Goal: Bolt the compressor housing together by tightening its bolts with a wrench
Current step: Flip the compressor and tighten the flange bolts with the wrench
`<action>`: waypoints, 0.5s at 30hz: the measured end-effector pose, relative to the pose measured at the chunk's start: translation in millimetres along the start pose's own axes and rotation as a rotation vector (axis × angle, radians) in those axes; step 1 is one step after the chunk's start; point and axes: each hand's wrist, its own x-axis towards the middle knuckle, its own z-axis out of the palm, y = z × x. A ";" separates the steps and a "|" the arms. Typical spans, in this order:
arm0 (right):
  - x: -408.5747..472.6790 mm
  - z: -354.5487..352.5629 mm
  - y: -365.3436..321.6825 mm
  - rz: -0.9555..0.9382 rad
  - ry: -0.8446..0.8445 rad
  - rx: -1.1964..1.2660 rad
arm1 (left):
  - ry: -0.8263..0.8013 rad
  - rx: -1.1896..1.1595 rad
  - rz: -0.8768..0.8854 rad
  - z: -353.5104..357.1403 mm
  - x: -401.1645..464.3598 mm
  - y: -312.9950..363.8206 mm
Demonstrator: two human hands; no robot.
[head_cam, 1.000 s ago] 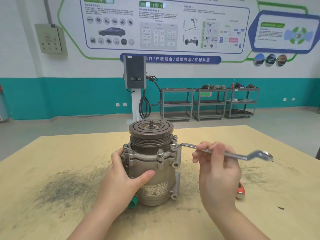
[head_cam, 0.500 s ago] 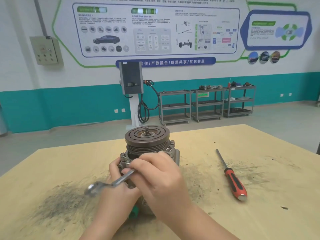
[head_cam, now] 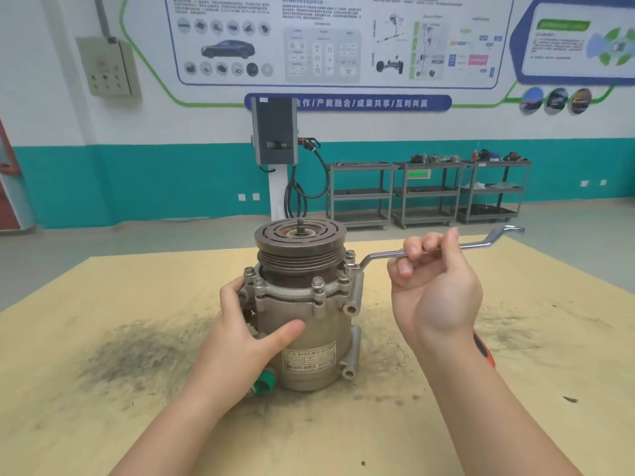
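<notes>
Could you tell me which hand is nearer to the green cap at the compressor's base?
Left. The left hand grips the compressor body, its wrist just above the green cap; the right hand holds the wrench up on the far side.

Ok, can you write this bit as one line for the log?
left hand: steadies compressor | right hand: holds wrench on right-side bolt | table: dusty

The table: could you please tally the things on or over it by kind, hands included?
Compressor: 1
Wrench: 1
Screwdriver, mostly hidden behind the right forearm: 1
Hands, left hand and right hand: 2
Total: 5
</notes>
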 end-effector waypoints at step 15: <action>29.8 -14.2 4.1 0.374 -0.218 0.046 | 0.004 0.051 -0.017 -0.8 -0.6 1.1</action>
